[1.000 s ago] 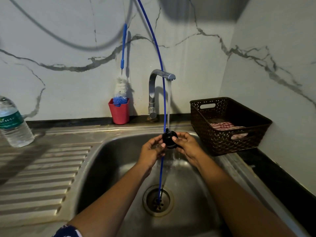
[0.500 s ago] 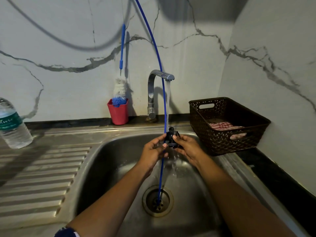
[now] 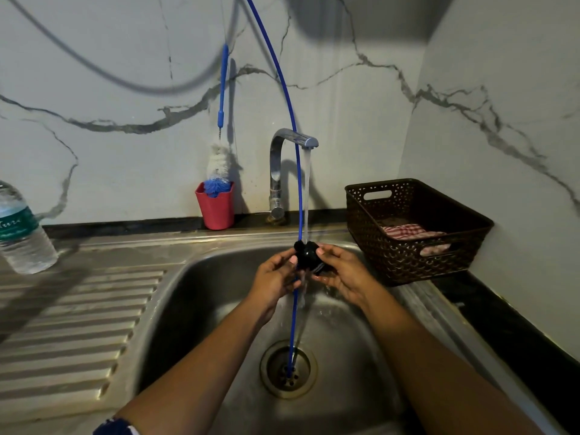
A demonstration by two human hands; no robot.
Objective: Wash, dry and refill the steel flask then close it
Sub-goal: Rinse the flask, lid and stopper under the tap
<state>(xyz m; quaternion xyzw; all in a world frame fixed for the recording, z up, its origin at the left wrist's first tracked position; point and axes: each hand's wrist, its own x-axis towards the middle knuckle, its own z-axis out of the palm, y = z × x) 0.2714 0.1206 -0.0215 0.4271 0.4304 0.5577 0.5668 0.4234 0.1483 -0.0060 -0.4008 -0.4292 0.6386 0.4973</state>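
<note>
A small black flask cap (image 3: pixel 309 257) sits under the running stream from the steel tap (image 3: pixel 284 161), over the steel sink (image 3: pixel 194 296). My left hand (image 3: pixel 274 277) grips the cap from the left and my right hand (image 3: pixel 343 274) from the right, fingertips on its top. Water runs off the cap into the basin. The steel flask itself is not in view.
A thin blue hose (image 3: pixel 295 189) hangs down in front of the tap into the drain (image 3: pixel 288 368). A red cup (image 3: pixel 216 208) with a bottle brush stands left of the tap. A brown basket (image 3: pixel 417 227) with a checked cloth sits right; a plastic water bottle (image 3: pixel 22 233) stands far left.
The cap has been turned between my fingers under the stream; both hands have stayed in nearly the same place over the sink.
</note>
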